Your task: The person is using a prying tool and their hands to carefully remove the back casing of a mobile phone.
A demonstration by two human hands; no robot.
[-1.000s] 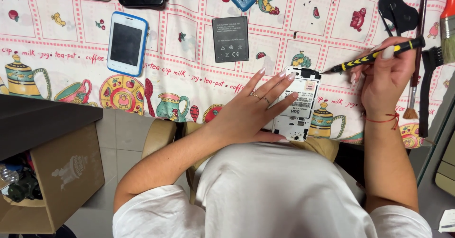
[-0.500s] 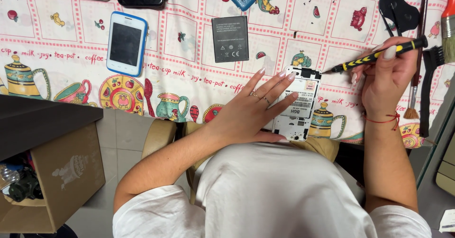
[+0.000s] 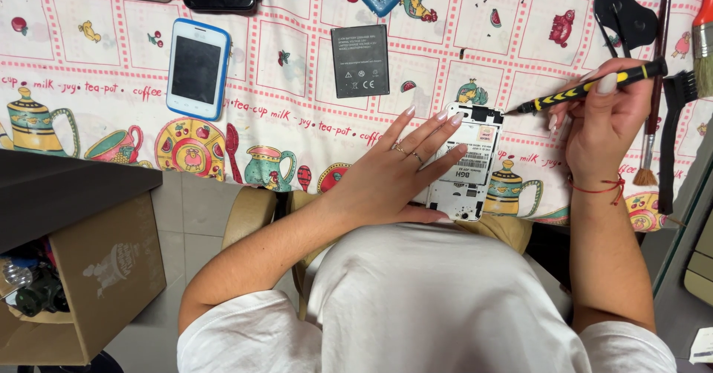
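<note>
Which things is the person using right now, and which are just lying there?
In use:
left hand on opened white phone
right hand holding yellow-black screwdriver

Lying about:
black battery
blue-edged phone
brushes
cardboard box

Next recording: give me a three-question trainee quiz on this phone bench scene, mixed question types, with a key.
1. True or false: the left hand rests on the opened white phone.
2. What does the right hand hold? A) the brush B) the yellow-and-black screwdriver C) the loose battery
3. Fill in: the loose dark battery lies on the patterned ______, apart from the phone.

Key: 1 true; 2 B; 3 tablecloth.
</note>
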